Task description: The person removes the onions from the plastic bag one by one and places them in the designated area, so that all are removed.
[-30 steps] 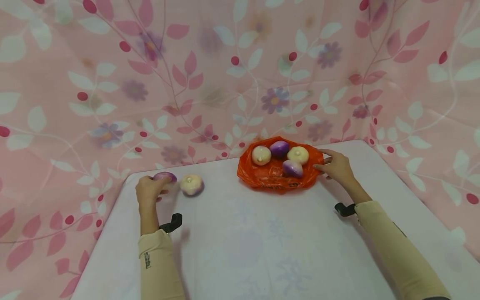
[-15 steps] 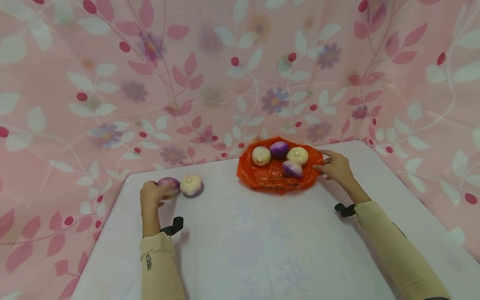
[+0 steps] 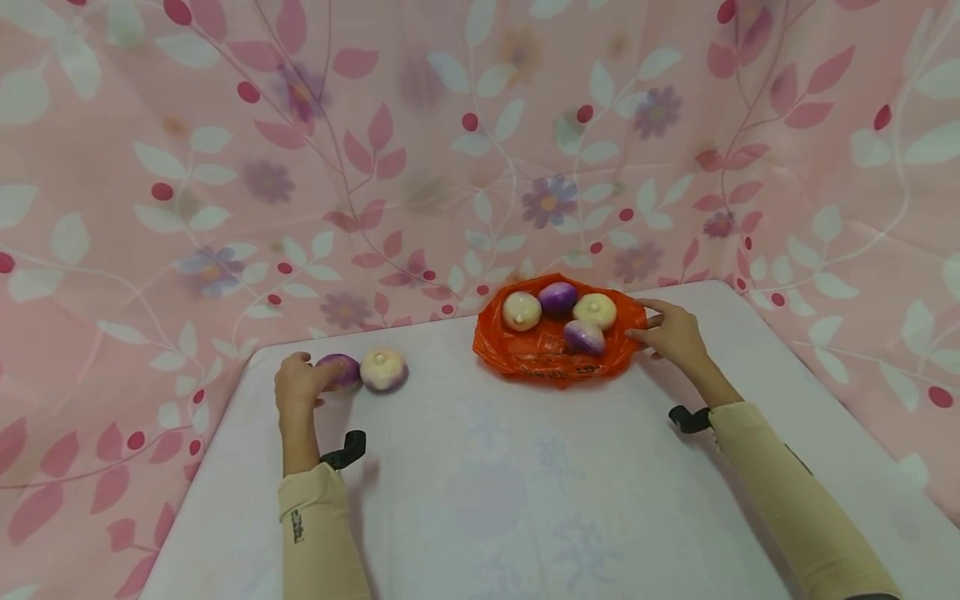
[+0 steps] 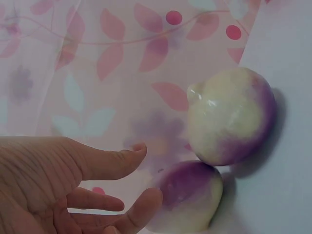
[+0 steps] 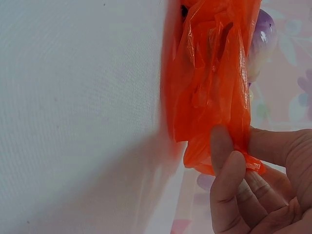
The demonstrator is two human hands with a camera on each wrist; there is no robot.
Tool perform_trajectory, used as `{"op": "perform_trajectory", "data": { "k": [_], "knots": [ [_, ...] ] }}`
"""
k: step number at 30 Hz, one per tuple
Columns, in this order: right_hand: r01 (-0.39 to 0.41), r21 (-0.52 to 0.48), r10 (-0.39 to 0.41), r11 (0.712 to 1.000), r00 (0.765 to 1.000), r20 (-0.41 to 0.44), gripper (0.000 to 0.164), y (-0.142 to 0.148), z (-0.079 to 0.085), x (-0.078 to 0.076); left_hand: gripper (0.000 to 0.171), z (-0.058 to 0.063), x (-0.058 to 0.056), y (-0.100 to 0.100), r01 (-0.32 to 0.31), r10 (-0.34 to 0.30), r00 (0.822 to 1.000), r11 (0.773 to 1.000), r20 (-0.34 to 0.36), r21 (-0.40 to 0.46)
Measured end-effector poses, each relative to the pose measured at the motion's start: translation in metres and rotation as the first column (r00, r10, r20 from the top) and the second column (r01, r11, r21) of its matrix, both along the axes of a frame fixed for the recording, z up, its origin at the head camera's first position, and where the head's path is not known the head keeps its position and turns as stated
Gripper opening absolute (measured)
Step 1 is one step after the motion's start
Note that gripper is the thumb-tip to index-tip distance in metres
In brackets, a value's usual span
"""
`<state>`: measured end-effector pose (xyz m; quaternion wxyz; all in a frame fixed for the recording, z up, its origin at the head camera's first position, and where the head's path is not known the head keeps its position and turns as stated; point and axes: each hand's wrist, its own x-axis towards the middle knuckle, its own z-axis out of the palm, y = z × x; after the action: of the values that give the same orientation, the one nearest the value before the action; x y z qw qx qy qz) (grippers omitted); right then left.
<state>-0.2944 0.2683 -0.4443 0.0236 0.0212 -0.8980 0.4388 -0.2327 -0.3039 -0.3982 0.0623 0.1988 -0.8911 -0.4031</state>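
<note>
On L side of counter (image 3: pixel 637 500), outer bulb (image 3: pixel 346 369) sits by L hand (image 3: pixel 297 386), inner bulb (image 3: pixel 384 370) just R of it. Bag (image 3: pixel 502 353) is well apart to R, nr. back edge, w/ 4 in it: L-most bulb (image 3: pixel 522 310), rear bulb (image 3: pixel 558 297), R-most bulb (image 3: pixel 596 310), front bulb (image 3: pixel 584 337). R hand (image 3: pixel 672 333) at bag's R side. Backdrop (image 3: pixel 420 183) behind.

From here I see a draped-off work spot, room type unclear: white table (image 3: pixel 420 450) beneath the right hand (image 3: pixel 673 335), pink floral fabric (image 3: pixel 420 192) beyond it.
</note>
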Motion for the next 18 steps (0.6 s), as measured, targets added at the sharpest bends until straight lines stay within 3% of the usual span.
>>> {"op": "perform_trajectory", "data": {
  "k": [10,18],
  "knots": [
    [0.003,0.008,-0.003,1.0,1.0,0.002,0.065,0.0,-0.001,0.0,0.077,0.016,-0.009,0.027,-0.015,0.007,0.997,0.995,-0.081,-0.095],
    [0.003,-0.008,-0.003,1.0,1.0,-0.022,0.065,0.002,-0.005,-0.001,0.072,0.021,-0.014,0.059,0.017,-0.024,0.986,0.999,-0.165,-0.044]
  ]
}}
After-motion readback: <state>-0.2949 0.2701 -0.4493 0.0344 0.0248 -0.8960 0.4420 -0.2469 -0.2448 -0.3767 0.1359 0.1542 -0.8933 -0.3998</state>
